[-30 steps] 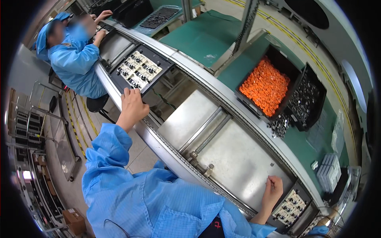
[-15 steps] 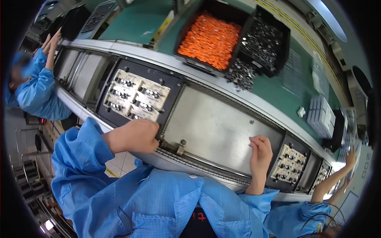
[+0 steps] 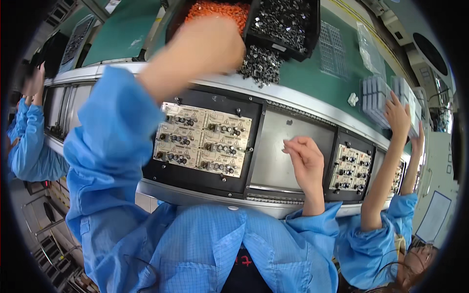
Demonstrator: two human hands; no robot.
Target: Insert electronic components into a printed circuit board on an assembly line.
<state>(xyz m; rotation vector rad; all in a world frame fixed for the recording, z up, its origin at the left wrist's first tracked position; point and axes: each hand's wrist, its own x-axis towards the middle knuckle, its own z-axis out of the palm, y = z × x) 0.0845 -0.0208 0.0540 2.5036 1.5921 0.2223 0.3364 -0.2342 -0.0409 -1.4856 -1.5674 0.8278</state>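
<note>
My left hand point(image 3: 210, 46), smeared by motion, is stretched across the line and covers part of the black bin of orange parts point(image 3: 217, 10). Its fingers cannot be made out. My right hand point(image 3: 307, 158) hovers over the bare metal bed point(image 3: 273, 168), its thumb and fingertips pinched together; whatever they hold, if anything, is too small to name. Between my arms lies a beige circuit board panel point(image 3: 201, 141) with several black and silver components in rows. It rests in a black carrier frame point(image 3: 195, 181); my left sleeve hides its far left corner.
A black bin of dark small parts point(image 3: 283, 24) stands beside the orange ones, with a loose pile point(image 3: 261, 66) before it. Another board carrier point(image 3: 351, 168) sits to the right. One co-worker's hand point(image 3: 398, 117) touches stacked pale trays point(image 3: 375, 97); another person point(image 3: 29, 141) works at left.
My left hand has gone from the carrier's near edge up to the bins. The carrier has shifted right along the line. The right-hand co-worker now reaches to the trays. My view has shifted.
</note>
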